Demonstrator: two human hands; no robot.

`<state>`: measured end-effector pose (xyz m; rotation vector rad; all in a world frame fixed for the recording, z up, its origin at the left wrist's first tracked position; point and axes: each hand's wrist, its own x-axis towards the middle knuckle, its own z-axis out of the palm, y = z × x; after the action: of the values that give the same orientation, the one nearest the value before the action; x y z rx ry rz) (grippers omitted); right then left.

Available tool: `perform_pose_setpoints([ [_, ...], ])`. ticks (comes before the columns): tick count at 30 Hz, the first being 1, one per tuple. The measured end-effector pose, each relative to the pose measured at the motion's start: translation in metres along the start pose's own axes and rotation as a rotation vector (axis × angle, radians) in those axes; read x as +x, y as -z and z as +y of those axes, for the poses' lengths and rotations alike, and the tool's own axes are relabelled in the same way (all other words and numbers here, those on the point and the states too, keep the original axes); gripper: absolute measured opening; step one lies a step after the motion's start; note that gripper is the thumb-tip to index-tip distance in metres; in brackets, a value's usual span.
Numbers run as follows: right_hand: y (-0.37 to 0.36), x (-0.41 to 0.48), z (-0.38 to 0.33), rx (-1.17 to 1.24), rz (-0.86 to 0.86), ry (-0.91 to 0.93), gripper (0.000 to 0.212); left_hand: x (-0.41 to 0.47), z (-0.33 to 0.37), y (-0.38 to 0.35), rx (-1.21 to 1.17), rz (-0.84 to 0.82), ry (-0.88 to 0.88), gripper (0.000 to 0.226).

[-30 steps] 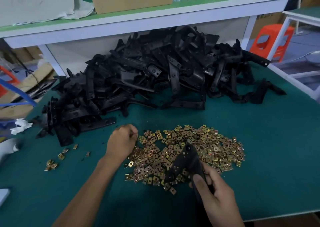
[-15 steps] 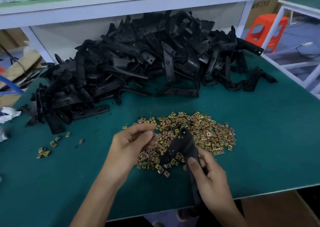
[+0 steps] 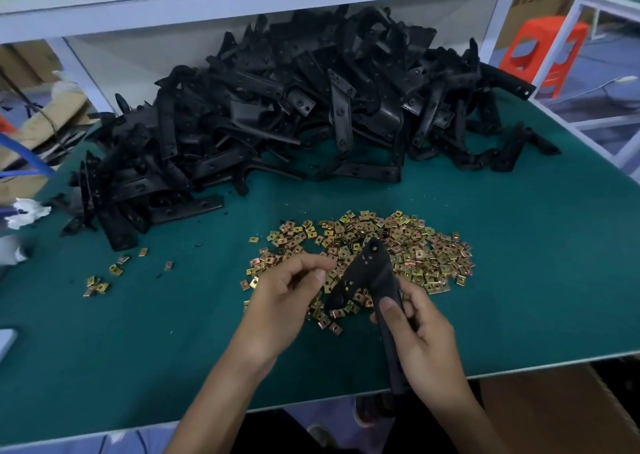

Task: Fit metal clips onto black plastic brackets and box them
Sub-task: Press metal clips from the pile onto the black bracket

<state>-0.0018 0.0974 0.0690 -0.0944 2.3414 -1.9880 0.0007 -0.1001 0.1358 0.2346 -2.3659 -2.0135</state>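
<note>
My right hand (image 3: 422, 339) grips the long arm of a black plastic bracket (image 3: 370, 270), held angled up over the pile of brass-coloured metal clips (image 3: 412, 245). My left hand (image 3: 284, 301) is just left of the bracket's short arm, thumb and forefinger pinched together close to its edge. The small clip between them is mostly hidden. A big heap of black brackets (image 3: 294, 107) lies at the back of the green table (image 3: 536, 263).
A few loose clips (image 3: 98, 284) lie at the left. A white shelf (image 3: 242, 0) overhangs the bracket heap. An open cardboard box (image 3: 554, 415) sits below the table's front right edge, an orange stool (image 3: 540, 48) at the far right, white rags (image 3: 24, 211) at the left.
My left hand lifted from the clip pile with its fingers pinched and moved right, close to the bracket. My right hand kept its grip on the bracket. The view tilted down.
</note>
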Motion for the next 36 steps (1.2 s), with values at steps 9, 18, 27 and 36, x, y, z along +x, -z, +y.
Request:
perform_pose_setpoints([
  [9,0.0,0.003,0.007,-0.036,-0.035,0.032,0.034,0.01,0.0,0.003,-0.11,-0.092,0.094,0.021],
  [18,0.002,0.005,0.002,-0.111,-0.103,0.095,0.032,0.026,0.015,0.02,-0.052,-0.262,0.153,0.024],
  [27,0.003,0.006,0.0,-0.166,-0.148,0.09,0.03,0.036,0.025,0.03,0.135,-0.449,0.186,0.031],
  [36,0.001,0.008,0.001,-0.165,-0.139,0.082,0.035,0.028,0.012,0.031,-0.015,-0.323,0.164,0.029],
])
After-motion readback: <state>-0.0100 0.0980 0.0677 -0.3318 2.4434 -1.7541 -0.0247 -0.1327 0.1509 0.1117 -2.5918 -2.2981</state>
